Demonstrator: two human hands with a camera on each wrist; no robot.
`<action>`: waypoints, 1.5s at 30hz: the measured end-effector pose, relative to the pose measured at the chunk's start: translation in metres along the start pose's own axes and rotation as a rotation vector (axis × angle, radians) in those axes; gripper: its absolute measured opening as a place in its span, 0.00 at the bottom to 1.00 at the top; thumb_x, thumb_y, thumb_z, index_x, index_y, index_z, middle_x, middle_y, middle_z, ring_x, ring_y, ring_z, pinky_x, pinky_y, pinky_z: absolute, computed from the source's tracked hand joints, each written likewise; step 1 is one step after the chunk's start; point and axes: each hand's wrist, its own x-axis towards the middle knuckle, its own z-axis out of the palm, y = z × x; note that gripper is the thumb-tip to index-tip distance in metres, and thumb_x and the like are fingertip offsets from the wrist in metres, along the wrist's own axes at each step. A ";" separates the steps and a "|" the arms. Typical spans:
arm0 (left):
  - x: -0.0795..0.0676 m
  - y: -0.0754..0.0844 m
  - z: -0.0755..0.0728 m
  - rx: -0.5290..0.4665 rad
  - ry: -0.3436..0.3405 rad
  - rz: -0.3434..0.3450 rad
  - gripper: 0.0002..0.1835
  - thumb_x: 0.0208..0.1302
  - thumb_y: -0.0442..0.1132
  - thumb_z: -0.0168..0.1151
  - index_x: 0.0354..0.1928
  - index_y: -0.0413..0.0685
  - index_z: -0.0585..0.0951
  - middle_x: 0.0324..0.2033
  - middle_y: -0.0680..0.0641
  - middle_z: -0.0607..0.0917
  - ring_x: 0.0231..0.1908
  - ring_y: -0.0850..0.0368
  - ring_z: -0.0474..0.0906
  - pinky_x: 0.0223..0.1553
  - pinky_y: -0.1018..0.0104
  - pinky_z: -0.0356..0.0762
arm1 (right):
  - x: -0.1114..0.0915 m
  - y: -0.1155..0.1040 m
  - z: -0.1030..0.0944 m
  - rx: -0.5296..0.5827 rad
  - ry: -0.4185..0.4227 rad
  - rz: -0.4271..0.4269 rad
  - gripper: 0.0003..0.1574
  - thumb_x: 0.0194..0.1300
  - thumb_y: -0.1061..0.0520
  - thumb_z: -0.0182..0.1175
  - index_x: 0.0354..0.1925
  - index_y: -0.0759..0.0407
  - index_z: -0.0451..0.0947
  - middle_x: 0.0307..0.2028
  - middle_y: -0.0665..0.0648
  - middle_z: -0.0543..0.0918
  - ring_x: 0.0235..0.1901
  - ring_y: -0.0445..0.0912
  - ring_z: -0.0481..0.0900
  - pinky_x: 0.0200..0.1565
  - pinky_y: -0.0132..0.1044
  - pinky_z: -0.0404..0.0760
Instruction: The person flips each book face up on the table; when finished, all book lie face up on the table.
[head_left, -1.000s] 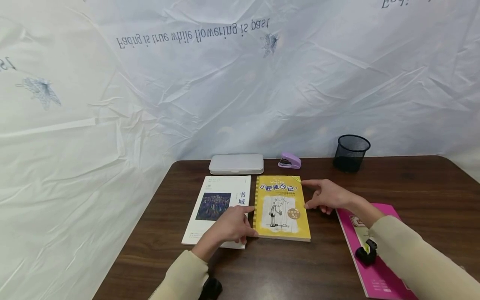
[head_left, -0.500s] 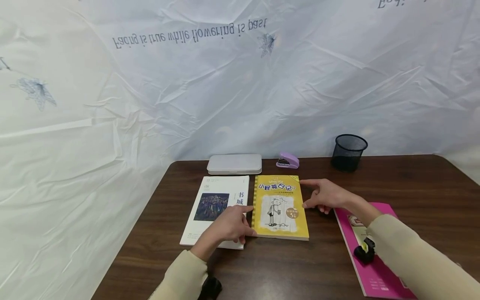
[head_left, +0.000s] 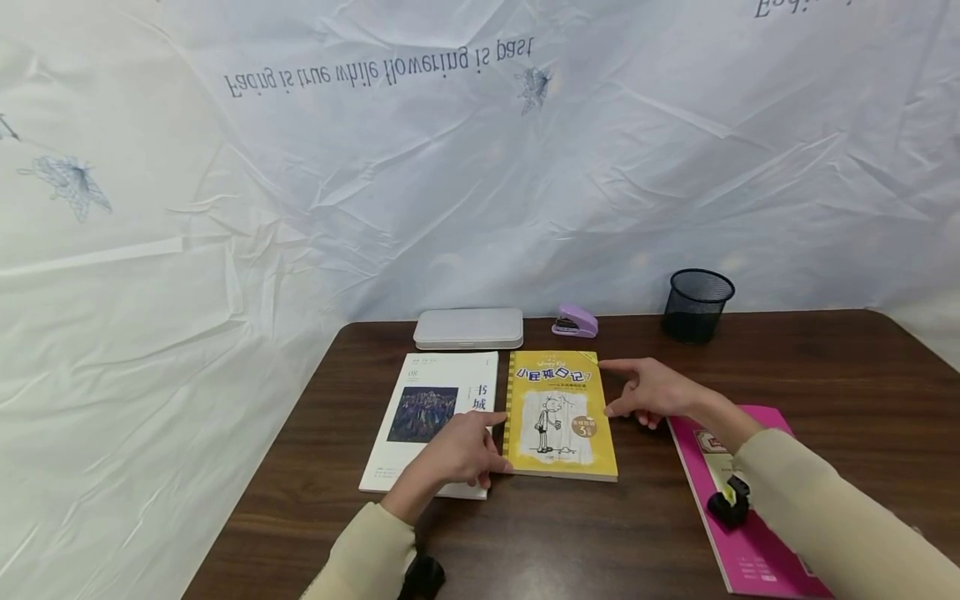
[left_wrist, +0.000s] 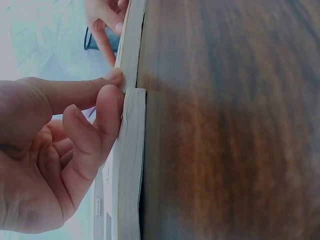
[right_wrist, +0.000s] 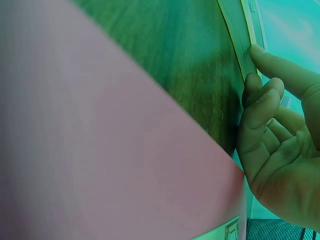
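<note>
A yellow comic book (head_left: 558,417) lies flat on the table between the two hands. On its left edge rest the thumb and index fingertip of the left hand (head_left: 461,450), which reaches over a white book (head_left: 427,417). The right hand (head_left: 656,392) touches the yellow book's right edge with index finger and thumb, the other fingers loosely bent. In the left wrist view, the left hand (left_wrist: 65,135) has its thumb against the yellow book's side (left_wrist: 131,55), close to the white book's page edge (left_wrist: 129,160). The right wrist view shows the right hand (right_wrist: 285,130) at the yellow book's edge (right_wrist: 237,30).
A pink book (head_left: 735,517) lies under the right forearm. Along the back stand a white case (head_left: 468,329), a purple stapler (head_left: 575,321) and a black mesh pen holder (head_left: 697,306). Behind the table (head_left: 570,550) hangs a pale printed sheet (head_left: 450,183).
The head view has shifted slightly since a second ago. Both hands stay at the yellow book's edges, and the books have not visibly moved on the table.
</note>
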 end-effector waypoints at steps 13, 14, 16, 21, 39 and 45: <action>0.000 0.002 0.003 -0.005 -0.003 0.010 0.44 0.61 0.31 0.78 0.77 0.38 0.69 0.22 0.44 0.84 0.13 0.59 0.76 0.14 0.72 0.70 | -0.003 0.003 -0.003 0.008 -0.006 0.017 0.58 0.67 0.54 0.73 0.82 0.65 0.53 0.18 0.52 0.77 0.16 0.43 0.73 0.23 0.35 0.80; 0.001 0.002 0.003 -0.005 -0.002 0.008 0.44 0.60 0.31 0.78 0.77 0.39 0.69 0.22 0.44 0.84 0.13 0.59 0.76 0.14 0.72 0.70 | -0.003 0.003 -0.003 0.010 -0.006 0.022 0.58 0.67 0.54 0.74 0.82 0.65 0.53 0.18 0.53 0.77 0.16 0.43 0.73 0.23 0.35 0.80; 0.001 0.003 0.004 -0.006 0.001 0.006 0.44 0.60 0.31 0.78 0.77 0.39 0.69 0.23 0.44 0.84 0.13 0.59 0.76 0.14 0.72 0.70 | -0.004 0.004 -0.003 0.013 -0.006 0.022 0.58 0.67 0.54 0.73 0.83 0.64 0.53 0.18 0.53 0.77 0.16 0.43 0.73 0.23 0.35 0.80; 0.001 0.003 0.006 0.003 0.001 0.010 0.43 0.61 0.32 0.78 0.77 0.38 0.69 0.22 0.44 0.84 0.12 0.59 0.76 0.14 0.72 0.69 | -0.006 0.006 -0.002 0.027 -0.011 0.013 0.58 0.68 0.55 0.73 0.83 0.65 0.51 0.19 0.52 0.77 0.16 0.43 0.74 0.23 0.36 0.81; -0.001 0.010 -0.002 0.037 0.013 0.056 0.43 0.61 0.34 0.78 0.77 0.40 0.70 0.23 0.46 0.84 0.14 0.57 0.79 0.15 0.70 0.71 | -0.019 -0.012 -0.016 0.017 0.055 -0.004 0.53 0.69 0.53 0.71 0.82 0.62 0.57 0.29 0.60 0.85 0.19 0.46 0.77 0.26 0.40 0.84; -0.005 0.028 -0.001 0.062 0.045 0.132 0.39 0.63 0.36 0.78 0.75 0.39 0.73 0.23 0.51 0.84 0.18 0.51 0.85 0.21 0.69 0.72 | -0.030 -0.028 -0.033 0.025 0.088 -0.052 0.47 0.70 0.52 0.71 0.79 0.60 0.63 0.30 0.60 0.84 0.20 0.47 0.77 0.26 0.41 0.83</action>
